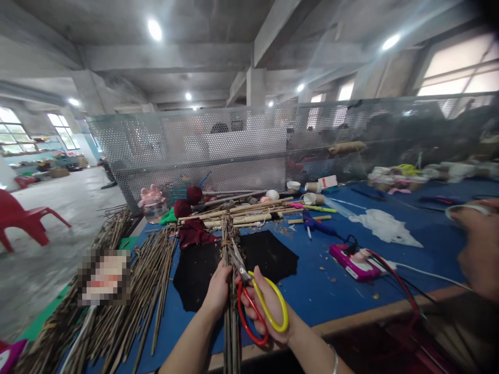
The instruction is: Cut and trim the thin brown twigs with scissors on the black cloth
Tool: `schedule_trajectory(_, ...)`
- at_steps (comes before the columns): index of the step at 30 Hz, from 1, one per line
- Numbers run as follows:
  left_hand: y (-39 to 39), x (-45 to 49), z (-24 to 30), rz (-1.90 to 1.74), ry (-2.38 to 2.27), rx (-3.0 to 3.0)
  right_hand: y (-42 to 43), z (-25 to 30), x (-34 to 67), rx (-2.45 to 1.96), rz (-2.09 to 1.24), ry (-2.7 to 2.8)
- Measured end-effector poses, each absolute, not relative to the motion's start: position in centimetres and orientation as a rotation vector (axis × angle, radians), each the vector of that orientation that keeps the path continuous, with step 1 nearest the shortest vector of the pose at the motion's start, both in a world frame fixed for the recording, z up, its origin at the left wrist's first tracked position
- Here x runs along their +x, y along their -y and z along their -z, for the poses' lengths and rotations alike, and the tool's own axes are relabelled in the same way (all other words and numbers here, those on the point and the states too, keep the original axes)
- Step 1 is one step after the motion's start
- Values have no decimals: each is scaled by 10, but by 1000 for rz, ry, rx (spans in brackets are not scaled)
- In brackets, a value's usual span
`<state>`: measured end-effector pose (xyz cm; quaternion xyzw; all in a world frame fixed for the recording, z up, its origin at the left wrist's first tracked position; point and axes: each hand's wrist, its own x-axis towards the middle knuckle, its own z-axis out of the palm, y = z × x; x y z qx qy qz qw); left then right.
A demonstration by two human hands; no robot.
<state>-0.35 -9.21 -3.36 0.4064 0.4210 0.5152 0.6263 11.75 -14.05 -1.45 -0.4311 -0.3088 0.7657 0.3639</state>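
Observation:
My left hand [217, 289] is closed around a bundle of thin brown sticks [231, 332] that runs upright over the table's front edge. A band [227, 242] circles the bundle higher up. In my right hand [268, 306] are scissors [278, 323] with one red and one yellow handle loop. Their blades point up and left and lie against the bundle near the band; whether they touch the band I cannot tell. Beneath lies a black cloth [268, 257] on the blue table [312, 296].
Loose sticks [152, 280] are heaped at left. A blue glue gun [317, 224] and a magenta power strip [355, 262] with cables lie right of the cloth. White plastic [385, 228] lies beyond. Another person's hand [481, 244] is blurred at far right. A perforated metal screen [210, 150] backs the table.

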Motion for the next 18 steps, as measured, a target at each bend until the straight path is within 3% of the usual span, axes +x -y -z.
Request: schedule_trajectory(18, 97, -1, 30, -1155, -1031, 1158, 126, 1, 110, -1145, -1878, 778)
